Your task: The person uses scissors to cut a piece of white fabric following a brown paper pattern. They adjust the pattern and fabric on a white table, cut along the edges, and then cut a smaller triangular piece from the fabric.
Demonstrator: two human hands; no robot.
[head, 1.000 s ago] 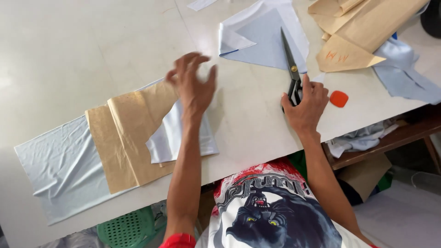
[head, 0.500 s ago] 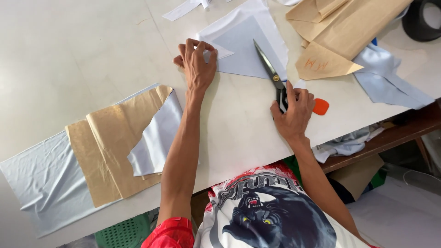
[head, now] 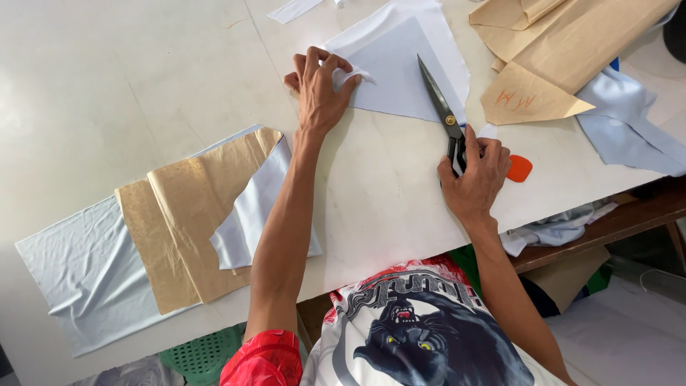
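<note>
My left hand (head: 319,86) pinches the near left corner of a pale blue-grey triangular fabric piece (head: 400,68) that lies on a white fabric layer (head: 436,28) on the white table (head: 143,78). My right hand (head: 475,175) grips the handles of long black scissors (head: 439,107), whose closed blades lie flat across the right side of the triangle, pointing away from me. A small orange chalk piece (head: 519,168) rests just right of that hand.
Folded tan paper on pale grey fabric (head: 179,214) lies at the left. More tan pattern paper (head: 564,50) and light blue cloth (head: 629,121) sit at the far right. The table edge runs along the near right, with cloth scraps (head: 550,229) and a green basket (head: 200,354) below.
My left hand moved away from the tan paper to the triangular fabric and took its corner. My right hand kept hold of the scissors, which now lie across the fabric.
</note>
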